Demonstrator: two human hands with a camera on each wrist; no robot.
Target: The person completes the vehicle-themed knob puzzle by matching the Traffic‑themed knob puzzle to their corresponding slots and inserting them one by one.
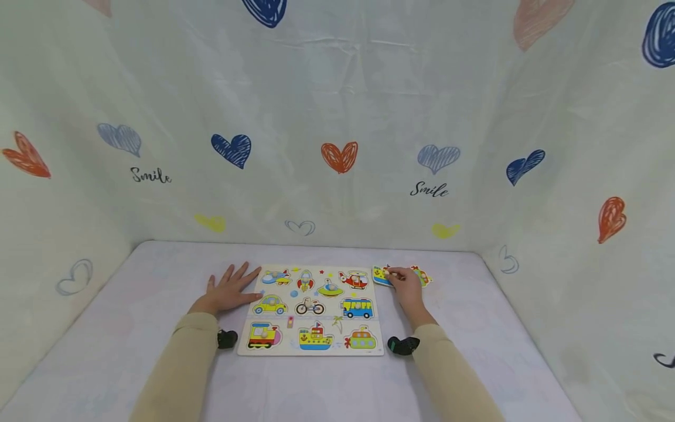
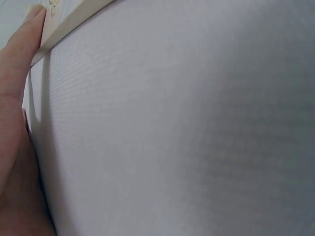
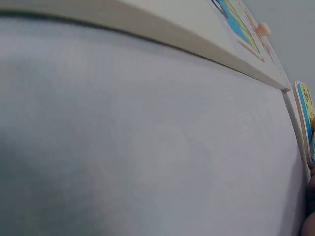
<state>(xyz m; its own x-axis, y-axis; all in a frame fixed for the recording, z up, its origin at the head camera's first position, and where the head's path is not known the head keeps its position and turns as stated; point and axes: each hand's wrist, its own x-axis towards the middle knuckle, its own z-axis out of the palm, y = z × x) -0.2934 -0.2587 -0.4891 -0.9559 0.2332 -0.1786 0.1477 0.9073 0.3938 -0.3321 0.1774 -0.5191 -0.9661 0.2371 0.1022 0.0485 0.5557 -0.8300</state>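
Observation:
A wooden peg puzzle board (image 1: 289, 343) with vehicle pictures lies flat on the table. My left hand (image 1: 228, 291) rests at its left side with fingers spread, the thumb and a fingertip touching the board's edge. At the board's upper right corner, my right hand (image 1: 408, 293) pinches a blue and yellow ship puzzle piece (image 1: 379, 276) by its knob. Part of that piece shows at the right edge of the right wrist view. Behind the right hand lies a second piece, a submarine (image 1: 423, 276), partly hidden by the fingers.
On the board, a blue bus piece (image 1: 357, 308) and a train piece (image 1: 263, 335) sit in place, with ship (image 1: 315, 339) and submarine (image 1: 361, 338) pictures in the bottom row. A white table (image 1: 295, 390) meets a heart-printed cloth backdrop (image 1: 337, 205) behind and at both sides.

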